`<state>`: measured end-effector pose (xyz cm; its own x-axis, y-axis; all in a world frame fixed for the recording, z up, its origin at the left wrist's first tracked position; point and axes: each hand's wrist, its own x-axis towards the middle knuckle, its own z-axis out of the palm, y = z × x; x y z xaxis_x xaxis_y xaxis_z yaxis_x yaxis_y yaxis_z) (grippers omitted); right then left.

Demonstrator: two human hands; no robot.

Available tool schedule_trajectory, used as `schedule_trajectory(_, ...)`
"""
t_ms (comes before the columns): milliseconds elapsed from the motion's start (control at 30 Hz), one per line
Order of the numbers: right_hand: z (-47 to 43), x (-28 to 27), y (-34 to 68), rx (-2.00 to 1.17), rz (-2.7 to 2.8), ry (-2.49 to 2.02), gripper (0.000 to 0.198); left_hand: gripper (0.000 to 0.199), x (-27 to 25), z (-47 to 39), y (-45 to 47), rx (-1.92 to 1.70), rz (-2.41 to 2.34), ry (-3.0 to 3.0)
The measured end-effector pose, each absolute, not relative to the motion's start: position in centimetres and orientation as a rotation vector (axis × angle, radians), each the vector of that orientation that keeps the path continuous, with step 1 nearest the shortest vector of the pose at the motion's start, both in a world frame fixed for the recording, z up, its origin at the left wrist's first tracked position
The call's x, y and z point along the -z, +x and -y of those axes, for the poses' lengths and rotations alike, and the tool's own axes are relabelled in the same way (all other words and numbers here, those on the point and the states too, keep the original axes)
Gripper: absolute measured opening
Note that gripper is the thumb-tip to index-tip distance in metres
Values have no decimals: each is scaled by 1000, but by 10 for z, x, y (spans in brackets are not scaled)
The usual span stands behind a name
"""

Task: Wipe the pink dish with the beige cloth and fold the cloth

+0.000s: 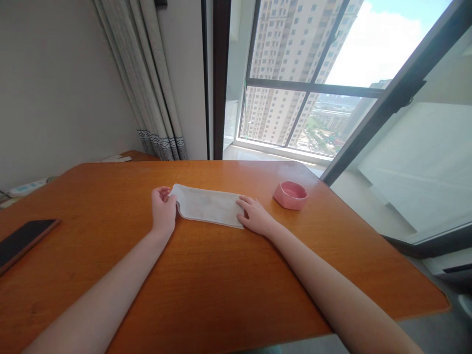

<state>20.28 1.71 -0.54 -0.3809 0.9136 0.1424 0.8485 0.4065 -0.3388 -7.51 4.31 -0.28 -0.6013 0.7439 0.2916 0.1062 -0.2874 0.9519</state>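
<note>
A white folded cloth (208,204), long and narrow, lies across the wooden table (221,275). I cannot tell whether it is fabric or paper. At its left end my left hand (164,209) pinches the edge between thumb and curled fingers, and that end is slightly raised. My right hand (255,215) rests flat on the right end, its fingers stretched out and thumb apart. Just beyond the right hand, to its right, stands a pink angular bowl (290,195), touched by neither hand.
A dark phone-like slab (25,241) lies at the table's left edge. Behind the table hang grey curtains (147,88) beside a dark door frame (220,78). Large windows (306,88) fill the right background. At the far left, a white power strip (29,188) lies beside the table.
</note>
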Motion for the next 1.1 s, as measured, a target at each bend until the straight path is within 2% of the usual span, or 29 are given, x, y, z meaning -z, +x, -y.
schedule_trajectory(133, -10, 3, 188, -338, 2358, -1543, 52, 20, -6, -14, -44, -1769, -1459, 1835)
schedule_trajectory(267, -3, 4, 170, -368, 2343, -1497, 51, 25, -12, 12, -12, -1119, -959, 2520)
schedule_trajectory(367, -4, 6, 167, -422, 2290, -1491, 52, 32, -11, 19, -2, -815, -750, 2624)
schedule_trajectory(633, -14, 9, 177, -587, 2128, -1481, 86, 32, -11, 15, -9, -744, -862, 2538)
schedule_trajectory(700, -14, 9, 178, -587, 2128, -1483, 80, 35, -12, 18, -8, -698, -832, 2559)
schedule_trajectory(767, -15, 9, 178, -566, 2149, -1474, 63, 39, -13, 18, -10, -701, -852, 2575)
schedule_trajectory(833, -16, 11, 179, -506, 2194, -1465, 49, 40, -13, 13, -15, -790, -990, 2550)
schedule_trajectory(933, -18, 15, 179, -390, 2267, -1441, 41, 42, -7, -2, -31, -873, -1292, 2461)
schedule_trajectory(1100, -18, 15, 181, -303, 2108, -1467, 38, 57, 10, -24, -50, -308, -1788, 2377)
